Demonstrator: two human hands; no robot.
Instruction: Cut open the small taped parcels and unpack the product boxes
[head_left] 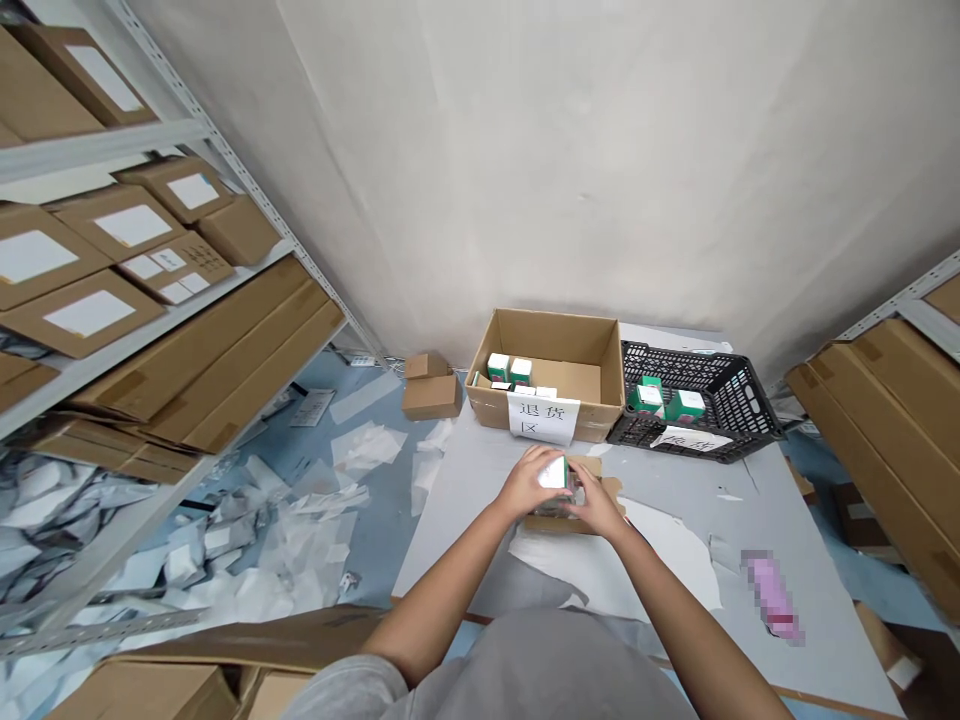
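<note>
Both my hands meet over the middle of the grey table (757,500). My left hand (527,481) is closed around a small white and green box (555,472), gripping it from the left. My right hand (594,503) is closed on the same box from the right and front. Under them lies a flattened brown cardboard mailer (609,489). Behind stands an open cardboard box (553,345) with a paper label, holding several small white and green boxes. To its right a black plastic crate (731,400) holds similar boxes.
Metal shelves (112,140) stacked with brown cartons rise at left, and more cartons (885,430) stand at right. Torn white wrappers (315,510) litter the blue floor at left. A blurred pink item (772,597) and white plastic bags (667,555) lie on the table.
</note>
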